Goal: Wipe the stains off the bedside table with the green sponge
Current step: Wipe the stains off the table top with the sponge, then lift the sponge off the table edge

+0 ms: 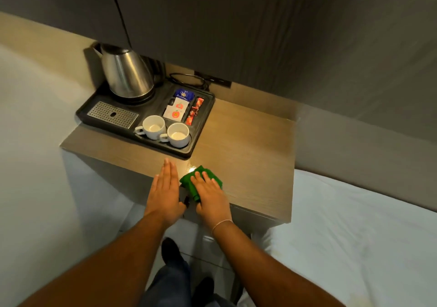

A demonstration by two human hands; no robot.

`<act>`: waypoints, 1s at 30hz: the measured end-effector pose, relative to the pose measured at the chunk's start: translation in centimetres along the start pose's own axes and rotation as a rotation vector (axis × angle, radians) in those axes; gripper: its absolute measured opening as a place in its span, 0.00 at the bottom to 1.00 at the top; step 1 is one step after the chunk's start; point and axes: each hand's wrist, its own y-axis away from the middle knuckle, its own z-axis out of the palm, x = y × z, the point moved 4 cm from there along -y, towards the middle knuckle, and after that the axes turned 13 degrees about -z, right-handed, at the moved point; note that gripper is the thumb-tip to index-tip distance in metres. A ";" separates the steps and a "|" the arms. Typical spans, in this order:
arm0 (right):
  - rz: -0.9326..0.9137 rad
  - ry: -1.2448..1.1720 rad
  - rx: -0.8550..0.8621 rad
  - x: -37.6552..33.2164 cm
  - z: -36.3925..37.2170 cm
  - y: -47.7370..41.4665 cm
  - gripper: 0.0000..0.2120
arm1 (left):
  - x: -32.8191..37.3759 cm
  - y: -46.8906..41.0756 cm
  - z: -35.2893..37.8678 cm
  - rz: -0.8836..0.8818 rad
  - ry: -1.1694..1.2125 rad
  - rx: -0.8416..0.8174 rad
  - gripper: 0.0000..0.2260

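At the worktop's (248,145) near edge, the green sponge (201,180) lies under the flat, spread right hand (211,198); the left hand (165,192) rests flat beside it, fingers together.

At the centre of the frame the right hand (211,199) lies flat on the green sponge (199,181), pressing it onto the near edge of the worktop (248,155). The left hand (164,194) rests palm-down just beside it, fingers straight. A bright glare spot shows above the sponge. Left of centre, a black tray (201,127) holds a kettle (125,74), two white cups (165,130) and sachets (176,110). A white bed (354,235) fills the lower right.
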 end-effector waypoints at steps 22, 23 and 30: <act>-0.594 -0.266 -0.314 -41.9 16.4 3.6 0.16 | -36.4 38.6 -0.7 -0.905 0.102 0.486 0.38; -0.611 -0.258 -0.372 -43.9 18.8 5.8 0.17 | -38.0 42.5 1.0 -0.948 0.117 0.504 0.39; -0.874 -0.175 -0.873 -59.4 32.8 24.1 0.19 | -45.8 65.5 10.5 -1.318 0.203 0.613 0.36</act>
